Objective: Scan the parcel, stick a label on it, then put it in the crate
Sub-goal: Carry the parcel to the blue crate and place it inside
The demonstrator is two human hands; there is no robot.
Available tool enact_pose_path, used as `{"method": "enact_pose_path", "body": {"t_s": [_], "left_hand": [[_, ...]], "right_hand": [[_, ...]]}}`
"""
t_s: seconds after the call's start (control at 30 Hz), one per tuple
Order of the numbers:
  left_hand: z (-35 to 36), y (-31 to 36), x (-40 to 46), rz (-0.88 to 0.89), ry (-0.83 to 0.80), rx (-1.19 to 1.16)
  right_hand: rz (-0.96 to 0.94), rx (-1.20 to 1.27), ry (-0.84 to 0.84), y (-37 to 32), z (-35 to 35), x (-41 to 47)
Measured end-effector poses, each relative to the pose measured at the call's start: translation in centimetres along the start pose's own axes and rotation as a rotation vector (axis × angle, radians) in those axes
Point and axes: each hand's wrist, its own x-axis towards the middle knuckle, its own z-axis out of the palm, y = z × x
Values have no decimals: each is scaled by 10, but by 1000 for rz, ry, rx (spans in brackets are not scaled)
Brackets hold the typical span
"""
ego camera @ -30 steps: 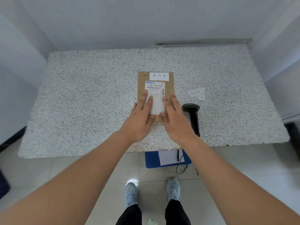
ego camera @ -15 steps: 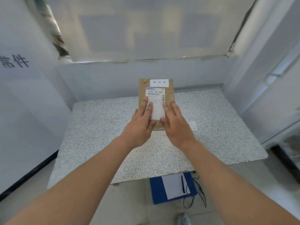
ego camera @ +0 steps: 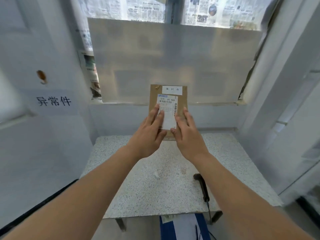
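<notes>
Two hands: both hold the parcel (ego camera: 168, 108) up in the air, above the far edge of the desk (ego camera: 155, 184).
Left hand (ego camera: 149, 134): fingers flat and together on the parcel's front, over the big waybill (ego camera: 167, 111); thumb hidden, probably behind.
Right hand (ego camera: 187, 134): fingers spread along the parcel's right side, thumb at its lower edge.
Parcel: upright, face toward the camera, clear of the desk.
Label (ego camera: 172, 90): small white strip stuck at the parcel's top edge, so labelling looks done.
Scanner (ego camera: 201, 187): lies near the desk's right front corner, untouched.
Crate: not clearly in view; a blue box (ego camera: 183, 227) shows below the desk's front edge.
Stage: likely carrying toward the crate.
Risk: flat fingers give a loose hold, so the parcel could slip; a swing low to the right could knock the scanner.
</notes>
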Motion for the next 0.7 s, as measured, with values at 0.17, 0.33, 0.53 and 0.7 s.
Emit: {"method": "enact_pose_path", "body": {"t_s": [0.17, 0.33, 0.53, 0.7], "left_hand": [[-31, 41, -13, -49, 103, 85], [-53, 91, -40, -122, 198, 159], [-85, 133, -83, -211, 282, 258], [-118, 151, -125, -265, 338, 326]], "right_hand": [[-122, 29, 16, -16, -38, -1], [-268, 69, 25, -27, -75, -17], [-415, 155, 18, -53, -99, -37], [-494, 227, 5, -92, -104, -55]]}}
